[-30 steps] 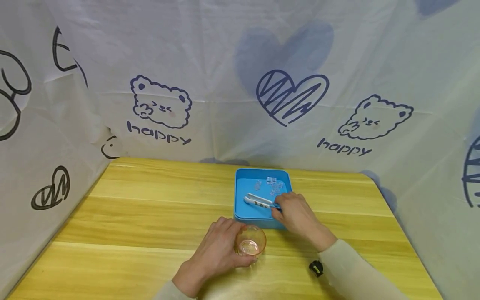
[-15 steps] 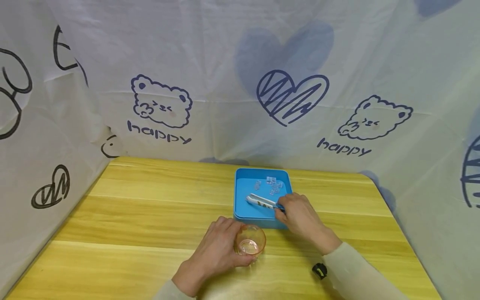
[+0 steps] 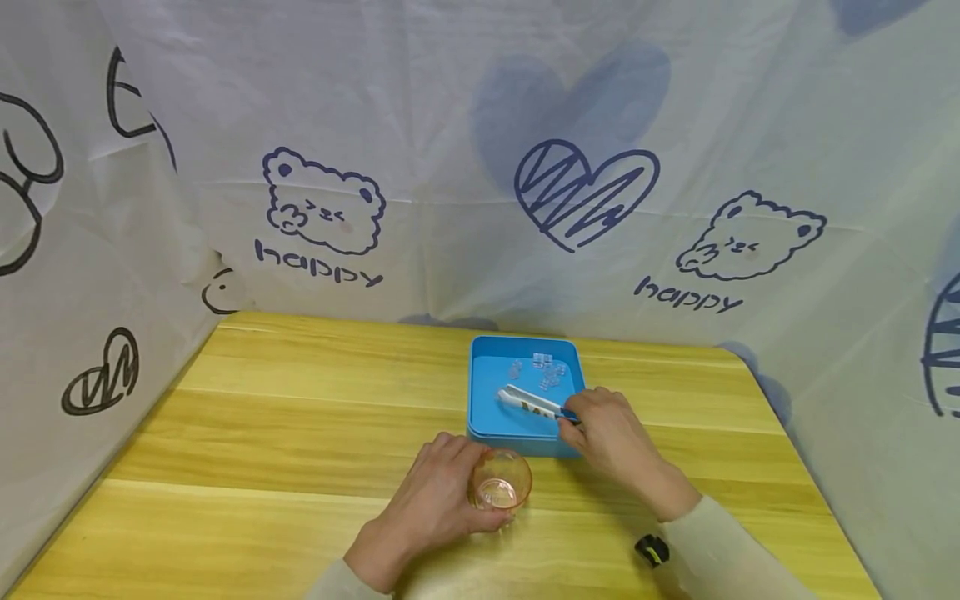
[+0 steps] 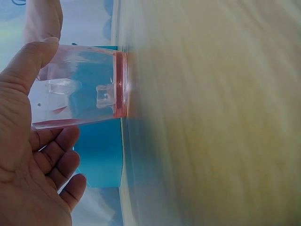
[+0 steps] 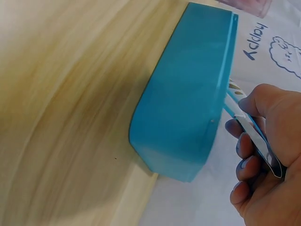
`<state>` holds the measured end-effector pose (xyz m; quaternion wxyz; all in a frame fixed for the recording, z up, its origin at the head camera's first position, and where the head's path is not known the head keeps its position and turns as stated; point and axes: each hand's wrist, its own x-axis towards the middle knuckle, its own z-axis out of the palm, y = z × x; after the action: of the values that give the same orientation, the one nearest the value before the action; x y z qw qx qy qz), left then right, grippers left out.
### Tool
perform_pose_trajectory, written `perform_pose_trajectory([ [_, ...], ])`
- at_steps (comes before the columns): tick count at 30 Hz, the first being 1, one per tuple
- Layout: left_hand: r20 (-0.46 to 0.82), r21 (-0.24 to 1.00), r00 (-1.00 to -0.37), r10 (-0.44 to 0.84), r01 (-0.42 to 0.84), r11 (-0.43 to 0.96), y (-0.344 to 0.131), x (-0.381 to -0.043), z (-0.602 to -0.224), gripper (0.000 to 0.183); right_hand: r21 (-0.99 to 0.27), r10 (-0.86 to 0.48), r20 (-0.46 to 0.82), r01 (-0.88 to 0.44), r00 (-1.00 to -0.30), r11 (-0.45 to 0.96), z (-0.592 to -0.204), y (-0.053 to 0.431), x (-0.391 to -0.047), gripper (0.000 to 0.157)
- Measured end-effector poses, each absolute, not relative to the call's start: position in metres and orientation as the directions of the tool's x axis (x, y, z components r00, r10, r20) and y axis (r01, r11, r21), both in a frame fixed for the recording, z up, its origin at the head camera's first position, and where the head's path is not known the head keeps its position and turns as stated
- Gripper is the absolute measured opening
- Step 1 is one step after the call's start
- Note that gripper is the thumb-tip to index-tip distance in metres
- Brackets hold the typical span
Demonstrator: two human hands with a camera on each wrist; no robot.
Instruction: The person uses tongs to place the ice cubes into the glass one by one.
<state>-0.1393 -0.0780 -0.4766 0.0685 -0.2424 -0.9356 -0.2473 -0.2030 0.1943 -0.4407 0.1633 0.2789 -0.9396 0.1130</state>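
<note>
My left hand (image 3: 438, 492) holds a clear pinkish cup (image 3: 516, 479) on the table, thumb on one side and fingers on the other. Through its wall in the left wrist view, a small clear shape (image 4: 105, 96) shows near the base. My right hand (image 3: 611, 433) grips the blue ends of white-armed tongs (image 3: 536, 406). Their tips reach over the blue tray (image 3: 483, 429), just behind the cup. A translucent bit seems to sit at the tips, too small to be sure. Several clear cubes (image 3: 551, 375) lie in the tray's far right part, with others (image 3: 515, 369) left of them.
The yellow wood-grain table (image 3: 300, 417) extends to both sides of the tray. Behind it hangs a white printed cloth (image 3: 450, 167), which also covers the left and right sides. A small black object (image 3: 652, 550) shows beside the right sleeve.
My right hand and the tongs have shifted slightly right, the tips staying over the tray. The black object beside the sleeve has moved along with the arm. My left hand and the cup stay put.
</note>
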Motion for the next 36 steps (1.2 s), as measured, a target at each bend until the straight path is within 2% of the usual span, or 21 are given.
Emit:
perform_pose_trajectory([
  [4,0.253,0.429,-0.87,0.424,0.494,0.757,-0.078,-0.139,-0.476,0.071,-0.111,-0.494,0.422,-0.584,-0.76,0.804,-0.435,0.199,-0.195,0.014],
  [8,0.252,0.434,-0.869,0.425,0.494,0.753,-0.078,-0.139,-0.476,0.069,-0.126,-0.487,0.428,-0.584,-0.761,0.802,-0.427,0.202,-0.184,0.01],
  [12,0.25,0.44,-0.872,0.421,0.489,0.753,-0.078,-0.139,-0.476,0.069,-0.131,-0.484,0.427,-0.582,-0.764,0.803,-0.416,0.205,-0.172,0.01],
  [21,0.226,0.439,-0.878,0.421,0.478,0.761,-0.079,-0.139,-0.475,0.07,-0.157,-0.505,0.474,-0.633,-0.721,0.758,-0.404,0.212,-0.146,0.007],
  [36,0.22,0.441,-0.884,0.414,0.468,0.766,-0.079,-0.14,-0.474,0.074,-0.167,-0.551,0.491,-0.693,-0.675,0.701,-0.404,0.219,-0.117,0.019],
])
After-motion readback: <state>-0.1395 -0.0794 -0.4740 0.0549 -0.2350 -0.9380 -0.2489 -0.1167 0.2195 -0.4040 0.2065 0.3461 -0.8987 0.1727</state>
